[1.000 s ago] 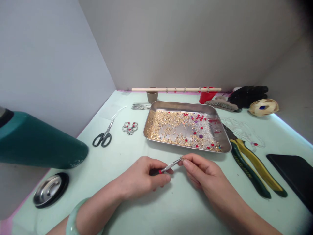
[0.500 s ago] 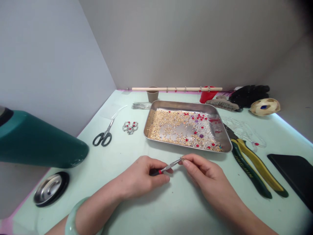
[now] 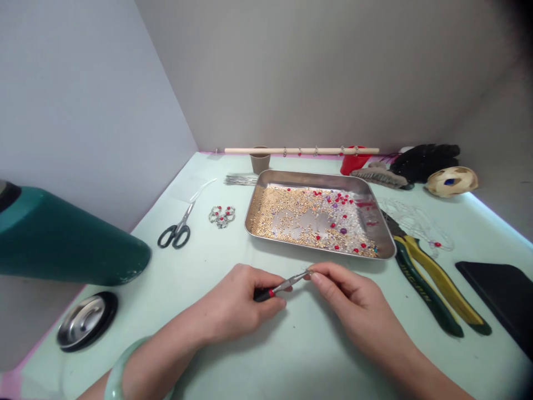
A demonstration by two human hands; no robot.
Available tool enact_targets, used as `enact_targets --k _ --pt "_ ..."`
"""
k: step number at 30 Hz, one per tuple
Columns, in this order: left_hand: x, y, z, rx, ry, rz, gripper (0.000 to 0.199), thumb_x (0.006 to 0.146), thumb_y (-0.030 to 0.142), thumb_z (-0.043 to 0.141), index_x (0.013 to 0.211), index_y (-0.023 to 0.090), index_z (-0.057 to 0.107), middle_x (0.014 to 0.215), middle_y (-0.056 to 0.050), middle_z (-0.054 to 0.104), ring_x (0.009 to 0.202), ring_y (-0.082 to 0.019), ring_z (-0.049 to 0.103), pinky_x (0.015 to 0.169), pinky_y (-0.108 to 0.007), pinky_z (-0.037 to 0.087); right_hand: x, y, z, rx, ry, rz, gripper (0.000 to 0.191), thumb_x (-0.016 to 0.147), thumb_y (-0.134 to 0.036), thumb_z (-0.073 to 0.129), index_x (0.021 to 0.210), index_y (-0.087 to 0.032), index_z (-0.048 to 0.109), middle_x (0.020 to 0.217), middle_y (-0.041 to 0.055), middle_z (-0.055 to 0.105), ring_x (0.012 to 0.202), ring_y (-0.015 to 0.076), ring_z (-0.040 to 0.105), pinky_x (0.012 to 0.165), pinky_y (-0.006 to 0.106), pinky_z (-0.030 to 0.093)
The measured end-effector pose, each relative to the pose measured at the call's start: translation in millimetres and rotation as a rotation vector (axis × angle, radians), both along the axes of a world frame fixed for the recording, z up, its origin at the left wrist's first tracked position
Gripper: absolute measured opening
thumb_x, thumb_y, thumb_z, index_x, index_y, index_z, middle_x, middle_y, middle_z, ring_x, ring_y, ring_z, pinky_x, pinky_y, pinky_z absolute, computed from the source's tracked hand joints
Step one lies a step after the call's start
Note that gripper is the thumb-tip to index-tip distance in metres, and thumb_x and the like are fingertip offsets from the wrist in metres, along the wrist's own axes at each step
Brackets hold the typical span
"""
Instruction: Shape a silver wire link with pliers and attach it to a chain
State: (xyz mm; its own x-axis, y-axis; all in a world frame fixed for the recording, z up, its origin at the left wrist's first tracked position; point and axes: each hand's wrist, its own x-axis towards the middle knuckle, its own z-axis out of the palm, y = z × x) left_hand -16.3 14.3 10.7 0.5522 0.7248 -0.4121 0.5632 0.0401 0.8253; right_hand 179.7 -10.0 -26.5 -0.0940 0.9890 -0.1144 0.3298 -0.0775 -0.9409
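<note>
In front of a shallow rectangular silver metal tray (image 3: 308, 180), above a pale green tabletop (image 3: 266, 361), holding a slim silver-nosed hand tool with a black-and-red handle (image 3: 285, 285) in the left hand (image 3: 245, 294), with fingers and thumb wrapped firmly around the handle. Pinching a tiny metallic-looking wire piece (image 3: 308, 272) between thumb and forefinger of the right hand (image 3: 350, 291), in a narrow grip, at the very tip of the tool and near the tray's front edge. Too small and too covered by fingertips to tell in shape; impossible to tell, too, whether clamped by the tool or merely touched. Wearing a smooth pale green bangle (image 3: 117, 378) on the left forearm. Inside the tray, tiny gold beads (image 3: 266, 214) toward the left, clear beads (image 3: 353, 225) toward the right, round glossy red beads (image 3: 363, 245) mostly among the clear ones. Left of the tray, a looped silvery ornament with red beads (image 3: 221, 217), then dark-handled metal scissors (image 3: 181, 226). Right of the tray, large pliers with green-and-yellow handles (image 3: 441, 280). Behind the tray, a long pale wooden rod (image 3: 266, 151), a small taupe cup (image 3: 260, 163) and a small bright red cup (image 3: 353, 164).
</note>
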Motion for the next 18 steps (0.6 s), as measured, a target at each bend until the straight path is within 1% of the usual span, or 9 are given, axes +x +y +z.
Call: enact_targets --k 2,4,7,10,13,15,18 --pt "0 -1 -0.2 0.04 0.024 -0.005 0.025 0.08 0.031 0.047 0.08 0.015 0.066 0.059 0.002 0.039 0.057 -0.009 0.028 0.053 -0.021 0.026 0 -2 1.0 0.077 -0.116 0.02 0.02 0.088 -0.035 0.047 0.085 -0.024 0.063 0.077 0.0009 0.065 0.069 0.0165 0.057 0.061 0.026 0.042" --pt "0 -2 -0.6 0.055 0.042 0.001 0.025 0.08 0.031 0.047 0.077 0.015 0.065 0.059 0.003 0.038 0.057 -0.009 0.027 0.053 -0.022 0.025 -1 -4 -0.5 0.189 -0.227 0.043 0.021 0.09 -0.031 0.044 0.087 -0.023 0.063 0.076 0.0017 0.065 0.067 0.0166 0.058 0.061 0.027 0.042" --pt "1 -3 -1.5 0.063 0.051 0.009 0.025 0.081 0.031 0.046 0.075 0.015 0.063 0.058 0.003 0.037 0.057 -0.009 0.027 0.052 -0.022 0.024 -3 -6 -6.6 0.402 -0.405 0.058 0.022 0.091 -0.026 0.041 0.088 -0.021 0.062 0.077 0.004 0.066 0.064 0.0165 0.058 0.06 0.028 0.041" --pt "1 -6 -2.6 0.092 0.069 0.019 0.026 0.081 0.031 0.045 0.071 0.014 0.061 0.057 0.002 0.037 0.056 -0.009 0.026 0.052 -0.023 0.024 -6 -8 -12.3 0.548 -0.593 0.053 0.022 0.09 -0.021 0.041 0.086 -0.018 0.063 0.074 0.0063 0.065 0.06 0.0167 0.058 0.056 0.028 0.038" --pt "3 -9 -4.0 0.147 0.13 0.041 0.026 0.08 0.032 0.046 0.064 0.014 0.057 0.055 0.003 0.036 0.054 -0.009 0.026 0.053 -0.024 0.023 -11 -10 -14.8 0.62 -0.754 0.032 0.022 0.088 -0.017 0.042 0.081 -0.017 0.063 0.062 0.0045 0.06 0.053 0.0162 0.054 0.052 0.028 0.033" --pt "5 -11 -4.9 0.187 0.173 0.05 0.027 0.08 0.031 0.046 0.059 0.015 0.053 0.054 0.003 0.036 0.053 -0.009 0.027 0.052 -0.024 0.022 -13 -11 -15.4 0.641 -0.822 0.022 0.023 0.087 -0.015 0.041 0.076 -0.017 0.062 0.057 0.0032 0.057 0.05 0.0159 0.052 0.05 0.029 0.03" --pt "7 -12 -5.0 0.236 0.191 0.073 0.028 0.079 0.031 0.046 0.056 0.015 0.049 0.052 0.002 0.036 0.053 -0.01 0.028 0.052 -0.025 0.021 -14 -11 -15.1 0.592 -0.802 0.023 0.023 0.088 -0.017 0.041 0.076 -0.018 0.061 0.058 0.0031 0.057 0.051 0.0164 0.053 0.051 0.029 0.03"
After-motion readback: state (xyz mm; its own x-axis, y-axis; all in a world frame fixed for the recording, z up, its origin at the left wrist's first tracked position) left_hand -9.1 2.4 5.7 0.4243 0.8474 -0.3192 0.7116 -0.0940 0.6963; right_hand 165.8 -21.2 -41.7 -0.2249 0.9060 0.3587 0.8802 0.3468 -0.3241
